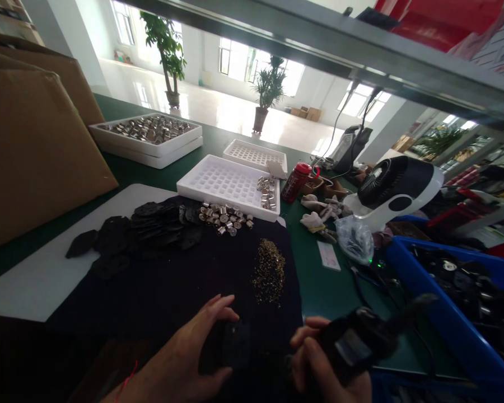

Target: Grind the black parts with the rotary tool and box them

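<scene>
My left hand (193,347), a red string on its wrist, curls its fingers and thumb around the edges of a small black part (236,342) over the dark cloth (168,302). My right hand (319,358) is wrapped around a black electric screwdriver (353,341) with a pale label; its front end points left, toward the black part, and its tip is too dark to make out. Ahead of my hands lies a scatter of tiny brass-coloured screws (269,271). Beyond them are a pile of silver metal cylinders (224,217) and a heap of flat black parts (151,226).
White trays (222,182) stand behind the piles, and a stacked one (151,151) holds many cylinders. A cardboard box (33,151) rises at left. To the right are a red bottle (296,182), gloves (319,215), a fan (399,187) and a blue bin (449,313). A shelf beam crosses overhead.
</scene>
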Available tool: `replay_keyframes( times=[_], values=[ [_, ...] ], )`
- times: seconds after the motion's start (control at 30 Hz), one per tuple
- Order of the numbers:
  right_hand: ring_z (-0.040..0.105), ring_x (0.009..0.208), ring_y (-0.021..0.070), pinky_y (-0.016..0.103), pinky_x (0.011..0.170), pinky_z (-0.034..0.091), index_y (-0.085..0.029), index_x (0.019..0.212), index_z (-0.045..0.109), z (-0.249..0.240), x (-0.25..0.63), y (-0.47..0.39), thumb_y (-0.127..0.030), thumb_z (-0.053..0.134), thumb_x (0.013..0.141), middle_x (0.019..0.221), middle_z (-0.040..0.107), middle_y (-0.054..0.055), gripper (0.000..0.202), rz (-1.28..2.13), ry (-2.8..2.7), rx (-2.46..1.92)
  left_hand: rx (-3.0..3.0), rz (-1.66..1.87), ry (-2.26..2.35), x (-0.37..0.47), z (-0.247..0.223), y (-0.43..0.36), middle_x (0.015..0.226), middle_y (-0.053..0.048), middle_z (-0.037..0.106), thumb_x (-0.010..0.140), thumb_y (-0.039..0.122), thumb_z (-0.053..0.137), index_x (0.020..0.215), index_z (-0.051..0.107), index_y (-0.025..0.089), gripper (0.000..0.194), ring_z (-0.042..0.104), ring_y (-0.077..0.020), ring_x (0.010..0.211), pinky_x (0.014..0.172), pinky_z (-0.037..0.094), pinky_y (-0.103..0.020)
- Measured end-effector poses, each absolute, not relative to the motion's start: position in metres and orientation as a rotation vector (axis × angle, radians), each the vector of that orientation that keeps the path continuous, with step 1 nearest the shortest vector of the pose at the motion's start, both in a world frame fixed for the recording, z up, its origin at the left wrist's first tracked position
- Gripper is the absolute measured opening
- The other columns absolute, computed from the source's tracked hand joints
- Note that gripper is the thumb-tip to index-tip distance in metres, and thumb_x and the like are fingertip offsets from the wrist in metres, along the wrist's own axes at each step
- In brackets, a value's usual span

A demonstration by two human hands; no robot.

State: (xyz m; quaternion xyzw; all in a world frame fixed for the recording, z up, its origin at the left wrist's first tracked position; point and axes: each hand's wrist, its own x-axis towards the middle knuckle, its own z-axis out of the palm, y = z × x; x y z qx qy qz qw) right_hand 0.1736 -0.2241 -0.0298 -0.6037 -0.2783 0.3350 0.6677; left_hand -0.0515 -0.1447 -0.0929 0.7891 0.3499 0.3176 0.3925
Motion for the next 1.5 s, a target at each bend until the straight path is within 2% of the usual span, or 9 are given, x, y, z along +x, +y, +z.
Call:
replay_keyframes(
  times=[0.1, 0.23, 0.33, 0.5, 0.77, 0.9, 1.27, 1.5],
  values=[
    [0.057, 0.043, 0.012, 0.024, 0.045, 0.049, -0.024, 0.105, 0.07, -0.005, 0.181, -0.207, -0.037, 0.079, 0.092, 0.061, 0.061, -0.006, 0.021, 0.638, -0.632, -1.094, 2.022, 0.836, 0.906, -0.05, -0.099, -0.145, 0.135, 0.001, 0.073, 0.068, 0.004, 0.068, 0.163, 0.03, 0.043, 0.109, 0.068, -0.0295, 0.133, 0.124, 0.046, -0.054],
    [0.05, 0.044, 0.0097, 0.023, 0.047, 0.05, -0.023, 0.107, 0.069, 0.011, 0.169, -0.176, -0.028, 0.073, 0.092, 0.058, 0.053, -0.009, 0.017, 0.434, -0.49, -0.984, 2.037, 0.87, 0.893, -0.049, -0.1, -0.144, 0.134, 0.0, 0.074, 0.069, 0.006, 0.067, 0.163, 0.032, 0.041, 0.107, 0.071, -0.0293, 0.129, 0.122, 0.049, -0.054],
    [0.05, 0.046, 0.0099, 0.025, 0.051, 0.052, -0.023, 0.106, 0.068, 0.009, 0.157, -0.158, -0.027, 0.074, 0.091, 0.059, 0.054, -0.01, 0.017, 0.385, -0.445, -0.961, 2.046, 0.899, 0.878, -0.049, -0.1, -0.144, 0.132, 0.001, 0.075, 0.069, 0.006, 0.067, 0.164, 0.032, 0.04, 0.107, 0.074, -0.0283, 0.126, 0.122, 0.048, -0.053],
    [0.051, 0.048, 0.0103, 0.027, 0.053, 0.053, -0.024, 0.102, 0.066, 0.001, 0.15, -0.145, -0.03, 0.077, 0.09, 0.06, 0.054, -0.01, 0.017, 0.354, -0.456, -0.967, 2.057, 0.881, 0.905, -0.048, -0.103, -0.145, 0.135, 0.001, 0.075, 0.068, 0.006, 0.066, 0.164, 0.031, 0.041, 0.107, 0.068, -0.0297, 0.135, 0.121, 0.05, -0.052],
    [0.051, 0.048, 0.0104, 0.027, 0.054, 0.052, -0.024, 0.103, 0.066, 0.0, 0.148, -0.14, -0.031, 0.078, 0.091, 0.061, 0.054, -0.011, 0.019, 0.347, -0.464, -0.991, 2.053, 0.894, 0.898, -0.049, -0.1, -0.145, 0.133, 0.001, 0.075, 0.067, 0.005, 0.067, 0.162, 0.034, 0.041, 0.107, 0.069, -0.0311, 0.135, 0.118, 0.054, -0.051],
    [0.051, 0.048, 0.01, 0.027, 0.054, 0.051, -0.024, 0.102, 0.066, -0.002, 0.148, -0.139, -0.031, 0.078, 0.091, 0.062, 0.054, -0.01, 0.018, 0.35, -0.464, -0.987, 2.05, 0.905, 0.891, -0.049, -0.102, -0.146, 0.133, 0.002, 0.075, 0.066, 0.005, 0.068, 0.162, 0.034, 0.041, 0.109, 0.069, -0.0307, 0.135, 0.122, 0.049, -0.051],
    [0.051, 0.049, 0.0102, 0.027, 0.056, 0.053, -0.024, 0.102, 0.065, 0.002, 0.146, -0.143, -0.03, 0.077, 0.091, 0.062, 0.053, -0.01, 0.017, 0.354, -0.455, -0.998, 2.038, 0.883, 0.881, -0.049, -0.101, -0.146, 0.133, 0.001, 0.075, 0.065, 0.003, 0.067, 0.161, 0.035, 0.04, 0.108, 0.065, -0.0318, 0.139, 0.122, 0.048, -0.051],
    [0.048, 0.043, 0.0085, 0.022, 0.046, 0.05, -0.023, 0.098, 0.065, 0.021, 0.136, -0.155, -0.032, 0.076, 0.09, 0.059, 0.051, -0.01, 0.016, 0.544, -0.426, -0.958, 2.019, 0.891, 0.844, -0.046, -0.103, -0.145, 0.133, 0.001, 0.074, 0.064, 0.003, 0.068, 0.161, 0.034, 0.039, 0.109, 0.064, -0.0318, 0.139, 0.127, 0.04, -0.056]
  ],
)
